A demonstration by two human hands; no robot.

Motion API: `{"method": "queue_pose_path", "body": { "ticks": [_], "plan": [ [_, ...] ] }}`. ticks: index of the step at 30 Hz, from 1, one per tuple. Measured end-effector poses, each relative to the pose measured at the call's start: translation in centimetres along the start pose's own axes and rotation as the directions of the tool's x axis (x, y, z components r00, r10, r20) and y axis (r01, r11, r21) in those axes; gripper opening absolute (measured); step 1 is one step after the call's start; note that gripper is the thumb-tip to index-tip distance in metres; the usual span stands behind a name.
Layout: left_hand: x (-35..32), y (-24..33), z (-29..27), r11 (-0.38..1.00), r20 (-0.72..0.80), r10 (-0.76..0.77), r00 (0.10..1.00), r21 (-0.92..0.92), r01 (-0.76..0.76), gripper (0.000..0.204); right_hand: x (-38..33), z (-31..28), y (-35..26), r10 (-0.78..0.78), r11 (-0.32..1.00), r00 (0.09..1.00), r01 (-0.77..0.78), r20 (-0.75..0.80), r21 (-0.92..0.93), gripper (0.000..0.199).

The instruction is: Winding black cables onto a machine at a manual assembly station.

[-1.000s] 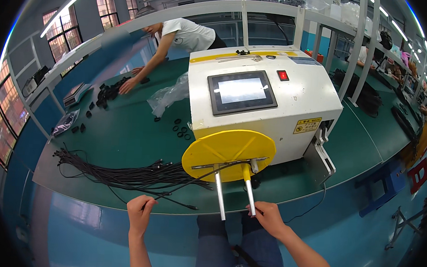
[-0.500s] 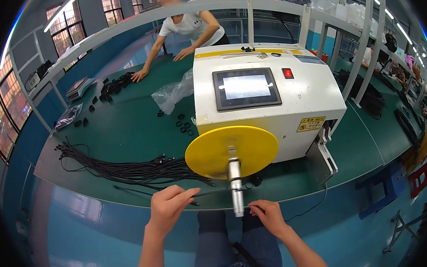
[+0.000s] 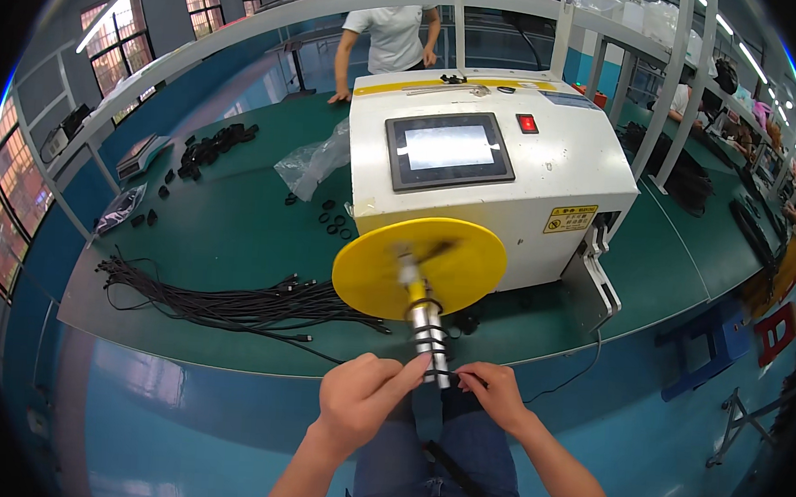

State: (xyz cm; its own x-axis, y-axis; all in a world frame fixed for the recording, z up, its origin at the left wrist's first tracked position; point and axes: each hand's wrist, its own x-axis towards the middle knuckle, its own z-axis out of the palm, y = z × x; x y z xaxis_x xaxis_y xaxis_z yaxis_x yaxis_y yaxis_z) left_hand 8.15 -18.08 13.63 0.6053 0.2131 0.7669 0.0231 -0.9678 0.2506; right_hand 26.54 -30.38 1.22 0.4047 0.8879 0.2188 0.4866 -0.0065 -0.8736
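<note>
A metal spindle (image 3: 438,375) sticks out toward me from the yellow disc (image 3: 470,257) on the front of a white machine. Several loops of a black cable (image 3: 428,335) circle the spindle, and the disc's centre is blurred. My left hand (image 3: 359,394) is closed at the left of the spindle's end, index finger reaching to it; the cable runs from the table edge into this hand. On the other side, my right hand (image 3: 495,393) pinches the cable close to the spindle's tip. Left of the disc lies a bundle of black cables (image 3: 221,308).
The white machine (image 3: 510,201) bears a screen (image 3: 449,151) and a red switch (image 3: 527,123). Black rings (image 3: 334,222), a clear plastic bag (image 3: 315,163) and a pile of black pieces (image 3: 213,146) lie on the green table (image 3: 235,229). Across it stands another person (image 3: 393,39).
The cable now loops round the spindle, where none showed before. My left hand has moved right, up to the spindle's end. The person opposite has straightened and drawn back from the black pieces.
</note>
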Motion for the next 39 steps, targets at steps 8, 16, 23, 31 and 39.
{"method": "queue_pose_path", "body": {
  "ticks": [8,16,23,31,39],
  "plan": [
    [0.6,0.7,1.0,0.997,0.025,-0.029,0.999,-0.068,0.031,0.036,-0.3,-0.2,-0.2,-0.025,1.000,1.000,0.025,-0.011,0.018,0.011],
    [0.2,0.7,1.5,0.993,-0.121,-0.068,0.990,-0.106,0.055,0.026,-0.4,-0.4,-0.5,-0.036,0.998,0.999,0.038,-0.028,0.049,0.011],
    [-1.1,0.7,1.0,0.979,-0.066,-0.170,0.983,-0.126,0.161,0.024,0.1,-1.9,-5.6,0.109,0.880,0.994,-0.085,-0.024,0.467,0.010],
    [-1.9,0.3,0.2,0.897,-0.027,-0.308,0.951,-0.341,0.281,0.023,0.7,-2.4,-9.7,0.191,0.739,0.981,-0.125,-0.028,0.663,0.007],
    [-1.8,0.0,0.5,0.679,0.031,-0.520,0.853,-0.592,0.435,0.026,1.6,-2.3,-7.4,-0.250,0.913,0.943,0.304,-0.219,0.270,0.008]
  ]
}}
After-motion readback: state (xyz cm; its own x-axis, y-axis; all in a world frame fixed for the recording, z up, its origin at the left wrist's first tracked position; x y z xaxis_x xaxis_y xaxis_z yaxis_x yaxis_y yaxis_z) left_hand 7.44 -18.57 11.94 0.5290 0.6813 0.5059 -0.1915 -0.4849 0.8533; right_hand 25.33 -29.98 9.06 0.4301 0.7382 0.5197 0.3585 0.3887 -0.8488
